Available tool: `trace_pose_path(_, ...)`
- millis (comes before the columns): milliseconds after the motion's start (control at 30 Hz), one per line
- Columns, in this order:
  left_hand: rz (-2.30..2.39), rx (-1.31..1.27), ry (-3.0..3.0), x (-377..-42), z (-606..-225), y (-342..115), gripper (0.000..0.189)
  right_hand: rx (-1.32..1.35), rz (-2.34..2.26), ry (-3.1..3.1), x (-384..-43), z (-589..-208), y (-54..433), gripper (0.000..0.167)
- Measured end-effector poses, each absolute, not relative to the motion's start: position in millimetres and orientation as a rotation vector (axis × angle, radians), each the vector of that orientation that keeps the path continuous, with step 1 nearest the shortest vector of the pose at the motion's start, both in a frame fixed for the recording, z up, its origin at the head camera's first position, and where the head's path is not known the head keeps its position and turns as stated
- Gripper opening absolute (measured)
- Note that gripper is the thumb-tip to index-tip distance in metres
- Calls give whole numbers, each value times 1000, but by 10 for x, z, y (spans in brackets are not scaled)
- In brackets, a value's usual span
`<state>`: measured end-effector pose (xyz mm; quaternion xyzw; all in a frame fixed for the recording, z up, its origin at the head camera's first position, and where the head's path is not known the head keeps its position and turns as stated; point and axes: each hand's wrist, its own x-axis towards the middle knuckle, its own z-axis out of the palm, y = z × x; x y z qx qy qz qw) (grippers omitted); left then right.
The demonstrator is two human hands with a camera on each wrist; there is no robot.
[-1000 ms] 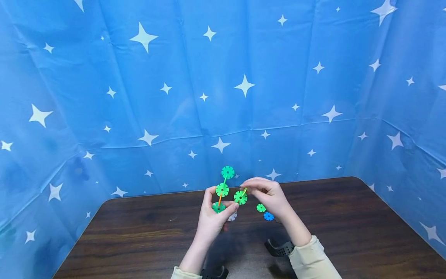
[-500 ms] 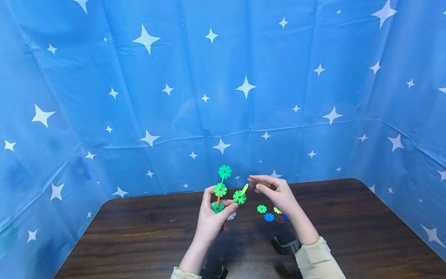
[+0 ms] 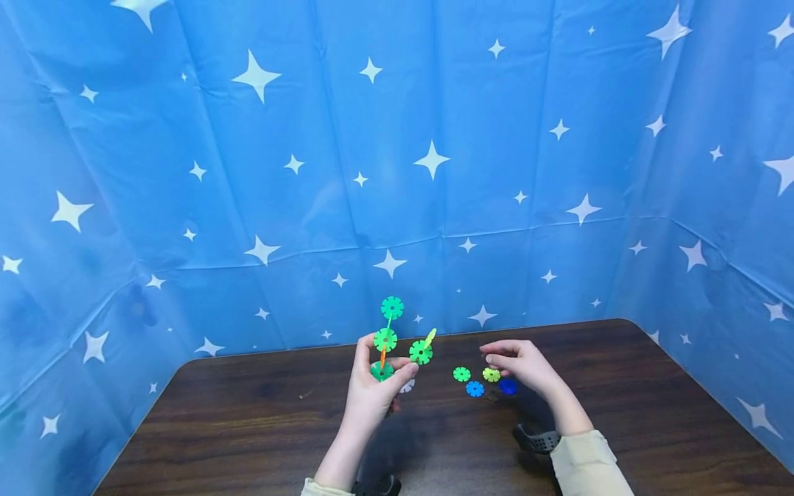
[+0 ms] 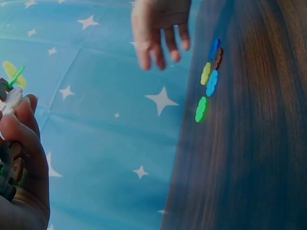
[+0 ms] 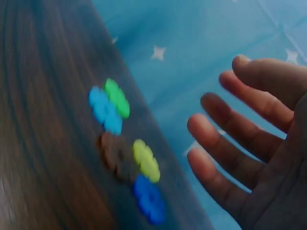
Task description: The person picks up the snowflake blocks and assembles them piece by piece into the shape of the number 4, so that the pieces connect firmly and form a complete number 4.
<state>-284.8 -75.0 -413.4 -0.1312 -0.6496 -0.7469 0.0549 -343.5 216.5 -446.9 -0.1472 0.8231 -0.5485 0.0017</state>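
My left hand point(image 3: 366, 399) grips a joined chain of notched plastic building discs point(image 3: 385, 339), mostly green with an orange one edge-on, above the table. A green disc point(image 3: 420, 353) near the thumb carries a yellow disc point(image 3: 431, 337) slotted in at an angle. White point(image 4: 13, 98) and brown discs point(image 4: 14, 160) of the piece show in the left wrist view; the fingers hide part of it. My right hand point(image 3: 527, 365) holds nothing, its fingers spread and slightly bent, beside loose green point(image 3: 462, 374), light blue point(image 3: 475, 389), yellow point(image 3: 491, 375), dark blue point(image 3: 508, 386) and brown discs point(image 5: 115, 158).
A dark wood-grain table point(image 3: 248, 413) lies under both hands. Behind it and at its sides hangs a blue curtain point(image 3: 397, 193) with white stars. Black straps with camera mounts point(image 3: 536, 439) sit at the wrists.
My right hand has let go of the yellow disc on the chain and moved right and down to the loose discs. My left hand keeps its grip and has shifted slightly left.
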Motion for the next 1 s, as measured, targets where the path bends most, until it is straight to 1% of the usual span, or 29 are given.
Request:
trace_pose_path(200, -2271, -384, -1977, -2834, -4125, -763, 57, -307, -1460, 2748, -3410, -4607, 2324, 33)
trace_pose_path(233, -2271, -382, -1979, -2831, -4123, -765, 57, -289, -1416, 2770, -3437, -4673, 2365, 35)
trace_pose_path(367, -2276, -376, -1977, -2829, -4117, -773, 58, -246, -1325, 2791, -3437, -4736, 2431, 38)
trace_pose_path(1000, -2291, -369, -1960, -2847, -4124, -795, 55, -246, -1322, 2775, -3460, -4833, 2476, 33)
